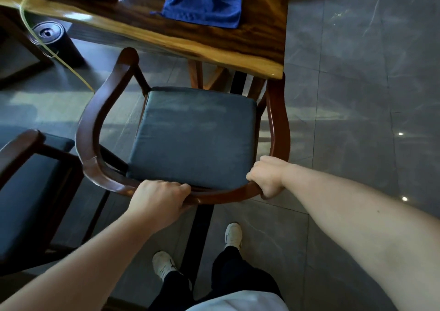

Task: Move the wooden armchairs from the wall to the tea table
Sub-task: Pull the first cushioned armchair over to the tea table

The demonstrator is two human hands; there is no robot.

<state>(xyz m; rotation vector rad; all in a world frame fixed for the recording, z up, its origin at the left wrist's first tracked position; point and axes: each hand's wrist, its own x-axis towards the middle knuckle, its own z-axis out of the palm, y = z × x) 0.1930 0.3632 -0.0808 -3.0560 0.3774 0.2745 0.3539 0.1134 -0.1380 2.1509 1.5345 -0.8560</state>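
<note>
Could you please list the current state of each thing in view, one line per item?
Wooden armchair with dark seat cushion: upright, gripped at its curved back rail, front at the table edge.
Left hand: closed on the back rail.
Right hand: closed on the back rail.
Blue cloth: crumpled, lying on the glossy wooden tea table.
Second dark-cushioned armchair: upright, untouched, to the left.
Black cylindrical canister: standing on the floor.

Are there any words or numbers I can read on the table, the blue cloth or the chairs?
None: no words, numbers or labels show anywhere.
The blue cloth, the table, the chair and the black can on the floor all look plain.
</note>
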